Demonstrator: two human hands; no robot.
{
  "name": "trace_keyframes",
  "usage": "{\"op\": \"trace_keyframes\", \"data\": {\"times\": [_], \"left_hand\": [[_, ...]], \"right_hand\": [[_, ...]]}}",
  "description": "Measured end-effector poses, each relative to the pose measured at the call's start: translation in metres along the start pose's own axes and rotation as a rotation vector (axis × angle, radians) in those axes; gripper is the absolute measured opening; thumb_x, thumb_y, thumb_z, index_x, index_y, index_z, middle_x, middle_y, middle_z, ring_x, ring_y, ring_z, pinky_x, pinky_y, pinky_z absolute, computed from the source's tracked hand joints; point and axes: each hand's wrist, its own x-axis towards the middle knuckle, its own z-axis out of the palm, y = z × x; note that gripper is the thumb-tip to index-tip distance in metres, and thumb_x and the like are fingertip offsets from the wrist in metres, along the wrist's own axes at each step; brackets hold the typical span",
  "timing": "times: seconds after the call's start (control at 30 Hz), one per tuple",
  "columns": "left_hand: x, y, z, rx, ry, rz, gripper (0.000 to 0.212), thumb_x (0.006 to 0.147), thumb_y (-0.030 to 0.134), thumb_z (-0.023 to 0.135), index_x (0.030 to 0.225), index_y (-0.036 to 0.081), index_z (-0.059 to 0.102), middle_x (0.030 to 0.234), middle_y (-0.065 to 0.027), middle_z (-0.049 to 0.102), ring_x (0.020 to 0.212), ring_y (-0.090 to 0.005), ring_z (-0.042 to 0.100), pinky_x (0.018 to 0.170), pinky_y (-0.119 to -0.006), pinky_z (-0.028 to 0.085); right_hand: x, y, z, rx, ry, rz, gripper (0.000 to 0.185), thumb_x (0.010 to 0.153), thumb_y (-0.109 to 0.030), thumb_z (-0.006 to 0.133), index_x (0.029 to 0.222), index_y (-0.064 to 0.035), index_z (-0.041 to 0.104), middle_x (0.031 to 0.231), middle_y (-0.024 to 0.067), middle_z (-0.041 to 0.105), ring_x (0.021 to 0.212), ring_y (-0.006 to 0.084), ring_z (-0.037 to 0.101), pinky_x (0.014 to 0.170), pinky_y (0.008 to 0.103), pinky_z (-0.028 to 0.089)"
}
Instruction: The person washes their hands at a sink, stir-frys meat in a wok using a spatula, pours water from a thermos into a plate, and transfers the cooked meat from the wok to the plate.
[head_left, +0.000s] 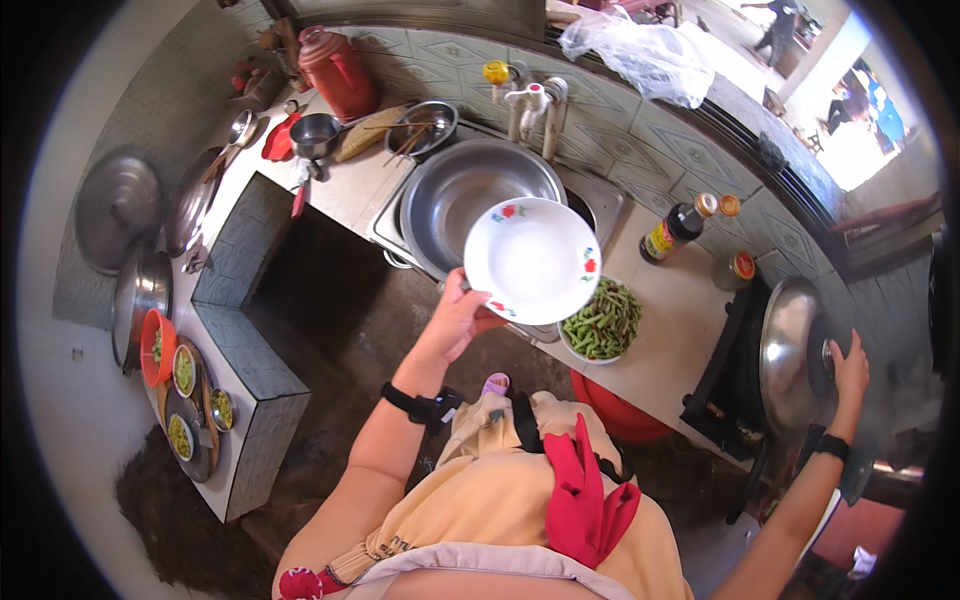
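Note:
My left hand (461, 319) grips the rim of a white plate with red flower prints (531, 259), held up over the sink area. Behind the plate a large metal basin (480, 187) rests on the sink. Just right of the plate, a bowl of cut green beans (604, 322) stands at the counter's edge. Over on the right, my right hand (847, 367) has its fingers around the knob of a domed metal lid (795, 352), which is tilted over the dark stove (724, 390). What lies under the lid is mostly hidden.
A dark sauce bottle (671, 231) and a red-lidded jar (733, 270) stand between sink and stove. Taps (529, 101) rise behind the basin. A small pot (315, 136) is at the back left. Small bowls and an orange basket (156, 349) occupy the left counter. Below stands a red tub (619, 412).

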Motion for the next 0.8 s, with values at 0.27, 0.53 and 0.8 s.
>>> {"op": "trace_keyframes", "data": {"times": [0.27, 0.53, 0.8], "left_hand": [[0.006, -0.002, -0.040, 0.059, 0.040, -0.033, 0.045, 0.082, 0.006, 0.045, 0.123, 0.005, 0.026, 0.111, -0.0174, 0.050, 0.092, -0.0267, 0.061, 0.076, -0.039, 0.054], [0.026, -0.002, -0.029, 0.128, -0.098, -0.150, 0.042, 0.083, 0.003, 0.042, 0.122, 0.006, 0.026, 0.111, -0.0165, 0.049, 0.092, -0.0256, 0.061, 0.075, -0.037, 0.055], [0.003, -0.012, -0.062, 0.235, -0.105, -0.277, 0.046, 0.082, 0.002, 0.042, 0.125, 0.004, 0.024, 0.110, -0.0186, 0.051, 0.088, -0.0268, 0.063, 0.070, -0.037, 0.057]], "right_hand": [[-0.136, -0.185, -0.082, 0.717, -0.216, -0.265, 0.025, 0.080, -0.010, 0.061, 0.104, -0.0028, 0.060, 0.105, 0.0097, 0.060, 0.093, 0.0184, 0.056, 0.082, 0.0304, 0.044], [-0.230, -0.258, 0.195, 1.360, -0.870, 0.274, 0.039, 0.089, -0.022, 0.053, 0.119, 0.0021, 0.046, 0.097, 0.0099, 0.063, 0.078, 0.0129, 0.061, 0.064, 0.0239, 0.046], [-0.232, -0.312, 0.247, 1.934, -0.747, 0.734, 0.023, 0.091, -0.016, 0.048, 0.106, 0.0011, 0.053, 0.090, 0.0075, 0.063, 0.076, 0.0140, 0.062, 0.058, 0.0215, 0.047]]}}
